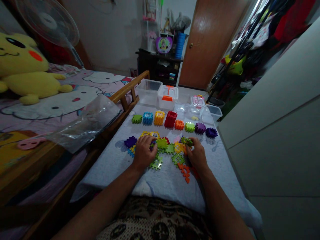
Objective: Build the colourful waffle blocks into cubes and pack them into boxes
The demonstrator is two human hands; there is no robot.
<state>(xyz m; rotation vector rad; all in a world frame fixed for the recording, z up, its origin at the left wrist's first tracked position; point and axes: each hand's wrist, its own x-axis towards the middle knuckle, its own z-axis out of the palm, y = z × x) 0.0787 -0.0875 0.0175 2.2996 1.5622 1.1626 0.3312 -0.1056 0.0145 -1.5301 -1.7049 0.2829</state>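
Observation:
Loose interlocking plastic building tiles lie in a spread on the cloth-covered table point(120, 175). My left hand point(144, 151) rests palm down over the left of them, thumb apart from the fingers, beside a light green tile point(162, 144). A dark purple tile point(130, 142) shows left of it. In my right hand point(198, 154), several green tiles point(186, 141) are gripped between thumb and fingers. Close by are a yellow-orange tile point(179, 147), a green window tile point(178, 159) and an orange triangular tile point(184, 172). Another green tile point(156, 163) lies nearer me.
Behind the loose tiles runs a row of colour-sorted stacks, including a blue stack point(147, 118), a red stack point(170, 119) and a purple stack point(200, 128). Clear plastic boxes point(150, 93) stand at the far end. A wooden bed rail point(127, 91) borders the left, a white cabinet point(275, 133) the right.

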